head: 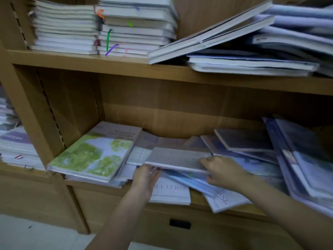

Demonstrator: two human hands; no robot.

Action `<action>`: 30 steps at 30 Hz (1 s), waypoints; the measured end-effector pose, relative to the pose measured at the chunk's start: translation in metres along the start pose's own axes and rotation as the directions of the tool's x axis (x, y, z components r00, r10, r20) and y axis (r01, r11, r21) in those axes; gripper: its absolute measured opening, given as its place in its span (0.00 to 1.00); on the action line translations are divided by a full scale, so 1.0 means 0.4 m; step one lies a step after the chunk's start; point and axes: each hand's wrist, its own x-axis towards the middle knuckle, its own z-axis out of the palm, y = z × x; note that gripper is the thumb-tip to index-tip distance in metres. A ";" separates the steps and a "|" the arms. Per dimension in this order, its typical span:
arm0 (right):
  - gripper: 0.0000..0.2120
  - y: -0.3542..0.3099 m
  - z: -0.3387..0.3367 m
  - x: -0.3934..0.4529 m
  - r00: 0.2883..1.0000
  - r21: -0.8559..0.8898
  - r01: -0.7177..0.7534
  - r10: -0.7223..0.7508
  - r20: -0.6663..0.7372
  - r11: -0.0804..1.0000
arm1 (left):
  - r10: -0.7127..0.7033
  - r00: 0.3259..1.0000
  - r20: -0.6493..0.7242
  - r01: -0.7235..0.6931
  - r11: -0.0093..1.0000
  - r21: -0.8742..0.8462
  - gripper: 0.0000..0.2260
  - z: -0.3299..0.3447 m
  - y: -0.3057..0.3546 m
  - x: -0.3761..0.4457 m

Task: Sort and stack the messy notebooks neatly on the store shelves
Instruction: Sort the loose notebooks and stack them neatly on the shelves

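grey cover: thin notebook held between both hands, front edge lifted off the pile on the lower shelf
left hand: at the notebook's left front corner, fingers curled under the edge, thumb side on top; pinching the corner
right hand: at the right end, thumb over the top cover, fingers wrapped under; clamped on the same notebook
axis: long axis runs left-right, roughly parallel to the shelf front; page edges face the person, cover faces up, slightly tilted toward the back
underneath: loose blue notebooks fanned at odd angles, touching the grey one's underside
overhang: two white "VERSE" notebooks stick out past the shelf lip, one skewed
left of hands: green-patterned notebook on a short stack, skewed
right of hands: leaning pile slumped leftward against the flat ones
upper shelf: two tidy stacks at left, collapsed slanted books at right
step, my read: pulling the grey one out to re-sort; task early, most of the shelf still messy
risk 1: dragging it out could carry the blue ones along, friction from below
risk 2: overhanging white pair could tip off the lip if nudged by a wrist
risk 3: leaning pile may slide further once its support shifts
blur: cover text mostly unreadable
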 end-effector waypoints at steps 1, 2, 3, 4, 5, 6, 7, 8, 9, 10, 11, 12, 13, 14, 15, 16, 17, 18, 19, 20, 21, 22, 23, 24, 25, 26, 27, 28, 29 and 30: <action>0.18 -0.005 0.025 0.005 1.000 -0.002 -0.021 0.021 -0.001 1.000 | -0.047 0.999 0.018 0.050 0.983 -0.179 0.08 -0.010 0.007 0.001; 0.19 -0.005 0.043 0.010 0.999 0.000 -0.041 0.041 -0.022 0.999 | -0.065 0.997 0.036 0.071 0.969 -0.237 0.08 -0.023 0.014 0.003; 0.20 -0.003 0.052 0.012 0.997 0.016 -0.058 0.059 -0.044 0.998 | -0.071 0.997 0.043 0.078 0.972 -0.223 0.08 -0.033 0.022 0.005; 0.21 0.000 0.059 0.013 0.996 0.032 -0.066 0.068 -0.056 0.997 | -0.069 0.997 0.041 0.075 0.982 -0.170 0.07 -0.039 0.029 0.011; 0.22 0.003 0.064 0.013 0.996 0.040 -0.065 0.067 -0.055 0.997 | -0.067 0.997 0.039 0.071 0.991 -0.110 0.08 -0.039 0.033 0.020; 0.22 0.006 0.066 0.012 0.997 0.047 -0.057 0.060 -0.056 0.997 | -0.075 0.996 0.047 0.077 0.995 -0.061 0.09 -0.034 0.034 0.030; 0.23 0.008 0.068 0.008 0.996 0.056 -0.053 0.057 -0.062 0.997 | -0.088 0.994 0.063 0.090 0.995 -0.034 0.11 -0.022 0.035 0.036; 0.23 0.009 0.070 0.001 0.994 0.077 -0.040 0.048 -0.102 0.996 | -0.093 0.993 0.073 0.095 0.995 -0.024 0.12 -0.009 0.033 0.040; 0.21 0.007 0.071 -0.008 0.979 0.101 -0.008 0.028 -0.202 0.995 | -0.083 0.993 0.085 0.087 0.996 -0.037 0.12 0.007 0.028 0.041; 0.19 0.003 0.069 -0.015 0.954 0.113 0.019 0.016 -0.299 0.993 | -0.061 0.992 0.114 0.070 0.995 -0.075 0.12 0.024 0.021 0.042; 0.16 -0.006 0.067 -0.022 0.931 0.146 0.038 0.019 -0.366 0.989 | -0.035 0.985 0.169 0.060 0.988 -0.141 0.11 0.044 0.013 0.037; 0.14 -0.020 0.065 -0.028 0.910 0.207 0.083 0.010 -0.414 0.975 | -0.015 0.973 0.232 0.061 0.979 -0.193 0.11 0.063 0.003 0.030; 0.14 -0.035 0.064 -0.029 0.902 0.263 0.132 -0.006 -0.432 0.956 | -0.011 0.960 0.281 0.069 0.978 -0.199 0.11 0.079 -0.008 0.017; 0.14 -0.048 0.062 -0.028 0.906 0.303 0.183 -0.041 -0.420 0.935 | -0.020 0.957 0.290 0.068 0.986 -0.155 0.11 0.088 -0.020 0.009; 0.15 -0.060 0.059 -0.026 0.919 0.336 0.224 -0.084 -0.385 0.915 | -0.036 0.966 0.257 0.063 0.993 -0.099 0.12 0.090 -0.028 0.005; 0.17 -0.069 0.052 -0.027 0.931 0.361 0.250 -0.120 -0.344 0.898 | -0.047 0.977 0.206 0.059 0.997 -0.051 0.14 0.083 -0.032 0.004; 0.18 -0.068 0.048 -0.029 0.941 0.404 0.245 -0.116 -0.318 0.881 | -0.046 0.985 0.166 0.050 0.999 -0.019 0.15 0.068 -0.029 0.008; 0.19 -0.059 0.045 -0.028 0.956 0.462 0.207 -0.078 -0.282 0.863 | -0.029 0.991 0.128 0.027 1.000 0.015 0.14 0.049 -0.018 0.014; 0.19 -0.044 0.043 -0.026 0.968 0.512 0.152 -0.022 -0.250 0.845 | -0.002 0.995 0.096 -0.003 0.999 0.050 0.12 0.029 -0.001 0.017; 0.19 -0.027 0.045 -0.020 0.973 0.526 0.089 0.040 -0.228 0.846 | 0.035 0.997 0.069 -0.041 0.995 0.089 0.10 0.006 0.019 0.018; 0.19 -0.010 0.050 -0.012 0.979 0.511 0.002 0.102 -0.174 0.860 | 0.073 0.996 0.055 -0.080 0.988 0.129 0.07 -0.014 0.038 0.017; 0.21 0.003 0.056 0.000 0.982 0.485 -0.091 0.159 -0.100 0.870 | 0.108 0.993 0.051 -0.116 0.977 0.179 0.05 -0.034 0.055 0.013; 0.23 0.009 0.062 0.014 0.981 0.463 -0.163 0.195 -0.021 0.871 | 0.144 0.988 0.050 -0.151 0.961 0.231 0.03 -0.051 0.071 0.003; 0.24 0.009 0.067 0.031 0.977 0.435 -0.207 0.210 0.043 0.876 | 0.169 0.984 0.054 -0.177 0.941 0.287 0.03 -0.067 0.087 -0.006; 0.23 0.003 0.072 0.049 0.976 0.394 -0.219 0.201 0.087 0.893 | 0.184 0.981 0.056 -0.192 0.920 0.342 0.03 -0.081 0.103 -0.017; 0.20 -0.005 0.072 0.065 0.977 0.320 -0.206 0.180 0.110 0.925 | 0.192 0.979 0.061 -0.201 0.899 0.390 0.08 -0.099 0.115 -0.019; 0.16 -0.012 0.068 0.080 0.981 0.230 -0.181 0.159 0.109 0.956 | 0.186 0.980 0.067 -0.197 0.884 0.425 0.12 -0.114 0.124 -0.025; 0.13 -0.015 0.058 0.092 0.984 0.152 -0.156 0.140 0.109 0.976 | 0.180 0.981 0.076 -0.195 0.877 0.440 0.13 -0.128 0.129 -0.027; 0.13 -0.013 0.047 0.101 0.987 0.105 -0.139 0.128 0.101 0.985 | 0.174 0.982 0.070 -0.187 0.872 0.453 0.10 -0.140 0.131 -0.029; 0.13 -0.007 0.037 0.105 0.986 0.084 -0.142 0.134 0.096 0.986 | 0.174 0.983 0.064 -0.184 0.871 0.455 0.07 -0.154 0.127 -0.025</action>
